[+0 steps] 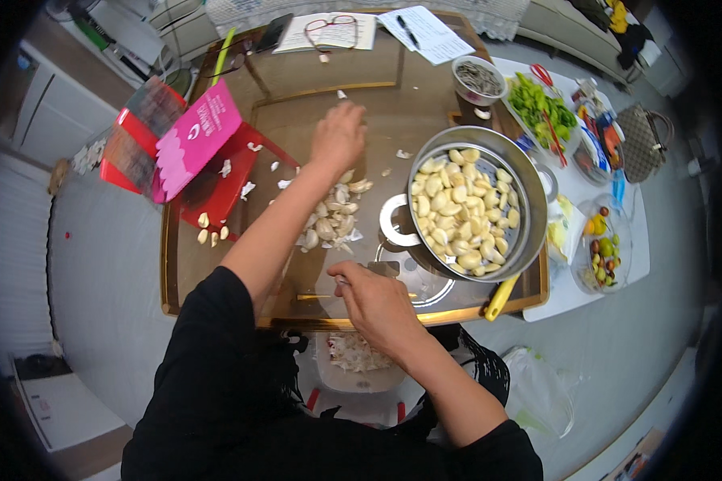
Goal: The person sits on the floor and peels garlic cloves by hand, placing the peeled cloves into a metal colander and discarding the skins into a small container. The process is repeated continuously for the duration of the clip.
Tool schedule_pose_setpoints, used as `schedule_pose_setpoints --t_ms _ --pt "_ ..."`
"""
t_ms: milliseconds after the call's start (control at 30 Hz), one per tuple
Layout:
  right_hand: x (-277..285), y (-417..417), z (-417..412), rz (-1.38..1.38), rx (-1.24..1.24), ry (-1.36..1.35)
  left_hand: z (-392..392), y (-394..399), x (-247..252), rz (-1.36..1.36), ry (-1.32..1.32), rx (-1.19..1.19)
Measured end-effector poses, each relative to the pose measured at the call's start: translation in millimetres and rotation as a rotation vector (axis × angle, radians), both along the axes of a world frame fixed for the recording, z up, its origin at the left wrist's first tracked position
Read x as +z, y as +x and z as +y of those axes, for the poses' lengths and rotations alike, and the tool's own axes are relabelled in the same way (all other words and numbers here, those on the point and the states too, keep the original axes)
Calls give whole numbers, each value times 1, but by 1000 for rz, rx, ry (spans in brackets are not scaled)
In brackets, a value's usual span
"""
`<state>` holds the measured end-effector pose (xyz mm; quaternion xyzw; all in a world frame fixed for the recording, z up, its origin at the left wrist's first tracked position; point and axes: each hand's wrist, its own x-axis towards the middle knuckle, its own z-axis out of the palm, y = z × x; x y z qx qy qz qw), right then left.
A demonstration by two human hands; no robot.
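Note:
My left hand (340, 135) reaches over the brown glass-topped table (421, 108), its fingertips near a white scrap of garlic skin (342, 94). Whether those fingers hold anything is hidden. Close to the table's front edge, my right hand (379, 303) pinches a small pale object (342, 279), too small to identify. Between my hands lies a pile of unpeeled garlic cloves (334, 219), partly behind my left forearm. To the right stands a round steel steamer pan (532, 180) with a white handle, holding many peeled garlic cloves (457, 204).
A yellow handle (501, 299) sticks out beside the pan. Left are a red folding stand (216, 186) and pink card (201, 141). At the back lie eyeglasses (331, 25), papers (427, 36) and a bowl of seeds (478, 78). Below the edge sits a tub of peelings (361, 379).

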<state>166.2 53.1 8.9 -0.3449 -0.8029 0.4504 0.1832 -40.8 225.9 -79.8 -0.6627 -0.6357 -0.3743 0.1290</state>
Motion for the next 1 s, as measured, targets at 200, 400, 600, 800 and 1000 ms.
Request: schedule_pose_setpoints --t_ms 200,400,600,800,1000 --pt "-1 5 3 -42 -31 -28 -43 14 40 -233 -379 8" --pt "-3 -2 0 2 -30 -67 -104 -87 31 -47 -268 297" --pt "-10 -6 1 -50 -155 -13 -152 -79 28 -215 -525 174" --pt "-19 -8 3 -124 -207 259 -183 28 98 -314 -359 34" --pt "-33 -9 -1 -188 -118 335 -220 99 113 -170 -220 -162"
